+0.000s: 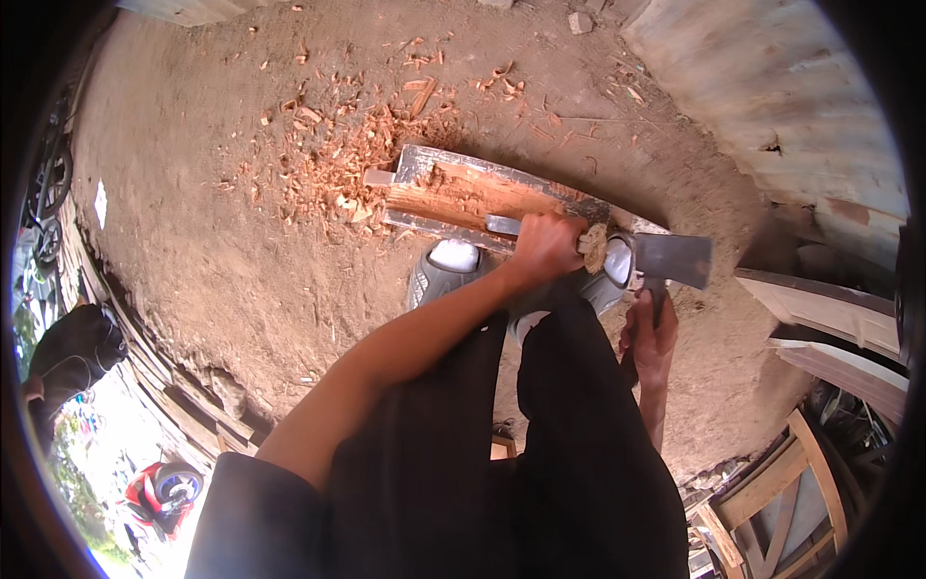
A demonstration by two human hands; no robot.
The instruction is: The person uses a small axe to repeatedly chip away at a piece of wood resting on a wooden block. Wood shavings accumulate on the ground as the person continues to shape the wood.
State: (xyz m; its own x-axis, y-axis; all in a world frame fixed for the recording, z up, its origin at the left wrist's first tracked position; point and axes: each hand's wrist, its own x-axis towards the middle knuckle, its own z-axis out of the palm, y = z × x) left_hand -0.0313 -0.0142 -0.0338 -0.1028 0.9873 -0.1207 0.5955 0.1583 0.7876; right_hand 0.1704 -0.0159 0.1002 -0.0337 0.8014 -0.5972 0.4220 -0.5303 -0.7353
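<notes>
A long wooden block (pixel 482 196) with a hollowed reddish-brown middle and worn, dark edges lies on the ground before my feet. My left hand (pixel 546 243) is closed round a chisel; its flat metal blade (pixel 502 225) points left over the near side of the hollow. The frayed, pale butt of the chisel handle (pixel 593 248) sticks out to the right of my fist. Lower right, my right hand (pixel 652 333) grips the handle of a hatchet with a broad, dark metal head (pixel 675 259). The hatchet head is beside the chisel butt, apart from it.
Wood chips (pixel 352 145) litter the dirt floor left of and beyond the block. My shoes (pixel 449 265) stand against its near side. A corrugated metal sheet (pixel 781 106) rises at far right, with wooden frames (pixel 772 497) below. Boards, a red motorcycle (pixel 159 497) and a person's dark sleeve (pixel 72 352) are at left.
</notes>
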